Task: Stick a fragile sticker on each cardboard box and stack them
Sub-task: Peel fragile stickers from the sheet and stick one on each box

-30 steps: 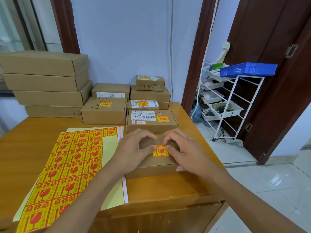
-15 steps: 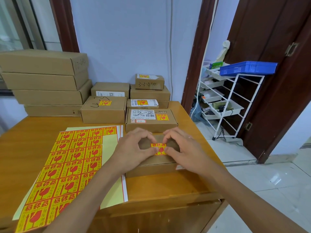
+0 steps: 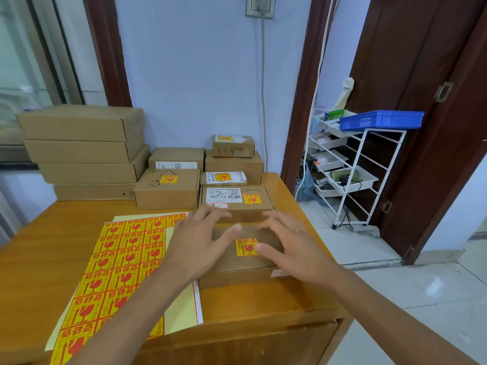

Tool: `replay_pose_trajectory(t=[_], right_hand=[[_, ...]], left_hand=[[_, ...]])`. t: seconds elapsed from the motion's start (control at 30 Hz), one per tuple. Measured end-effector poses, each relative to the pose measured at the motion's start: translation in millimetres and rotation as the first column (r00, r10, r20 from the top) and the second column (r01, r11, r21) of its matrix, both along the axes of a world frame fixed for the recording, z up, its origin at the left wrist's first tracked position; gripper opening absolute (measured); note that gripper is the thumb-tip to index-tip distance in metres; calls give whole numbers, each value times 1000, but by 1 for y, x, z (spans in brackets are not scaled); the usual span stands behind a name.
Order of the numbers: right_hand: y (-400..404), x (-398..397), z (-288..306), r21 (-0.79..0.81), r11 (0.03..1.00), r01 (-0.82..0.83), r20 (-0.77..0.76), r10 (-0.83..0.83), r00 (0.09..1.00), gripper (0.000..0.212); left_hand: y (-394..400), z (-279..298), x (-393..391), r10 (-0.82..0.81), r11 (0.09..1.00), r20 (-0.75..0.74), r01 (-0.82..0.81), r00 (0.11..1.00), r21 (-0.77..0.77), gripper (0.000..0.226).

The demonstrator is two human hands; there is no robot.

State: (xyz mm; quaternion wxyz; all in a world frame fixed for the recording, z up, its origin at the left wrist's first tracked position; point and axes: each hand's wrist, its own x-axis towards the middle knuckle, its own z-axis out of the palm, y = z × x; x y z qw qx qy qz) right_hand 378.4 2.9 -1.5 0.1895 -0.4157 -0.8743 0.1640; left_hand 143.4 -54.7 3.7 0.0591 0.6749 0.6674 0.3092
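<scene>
— Stickers first: what lies at the far left?

— Yellow sheet of red-printed fragile stickers (image 3: 113, 262), flat on the wooden table (image 3: 39, 248), with a tall stack of long brown cardboard boxes (image 3: 84, 146) behind it by the wall.

— And the hands?

— The left hand (image 3: 200, 243) has its fingers spread and fairly straight over the left part of the small brown cardboard box (image 3: 245, 256) nearest the person. The right hand (image 3: 292, 246) is spread the same way over the box's right part. Whether the palms touch the lid, I cannot tell. Neither hand pinches anything.

— Where is the sticker?

— One yellow fragile sticker (image 3: 246, 247) lies on the lid between the two hands, just beside the right thumb.

— Different from a moment ago?

— Yes. Half a second back both thumbs and forefingers were pressing around the sticker; now the fingers have opened and drawn apart, leaving it uncovered.

— Anything holding things, further right?

— Already-stickered small boxes (image 3: 234, 198) stand stacked behind. A white wire rack (image 3: 369, 164) by the door carries a blue plastic basket (image 3: 382, 119) on top and white trays with small items too blurred to name.
</scene>
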Motion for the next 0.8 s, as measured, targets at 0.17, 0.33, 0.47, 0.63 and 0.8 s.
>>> replay_pose_trajectory(t=[0.17, 0.33, 0.47, 0.63, 0.8], right_hand=[[-18, 40, -15, -167, 979, 115, 94, -101, 991, 90], [-19, 42, -24, -118, 985, 127, -121, -141, 983, 78], [-5, 34, 2, -145, 979, 146, -299, -184, 936, 74], [47, -1, 35, -152, 970, 192, -465, -241, 852, 69], [84, -30, -3, -236, 949, 208, -452, -296, 842, 73]], left_hand=[[-29, -4, -25, -112, 958, 64, 124, 992, -258, 98], [-25, -7, -22, -123, 963, 18, 124, 992, -241, 85], [-10, 23, -26, -87, 993, 124, 96, 988, -66, 79], [43, 54, -29, 115, 981, 232, -146, 966, 124, 57], [82, 12, -33, 231, 972, 136, -235, 963, 13, 57]])
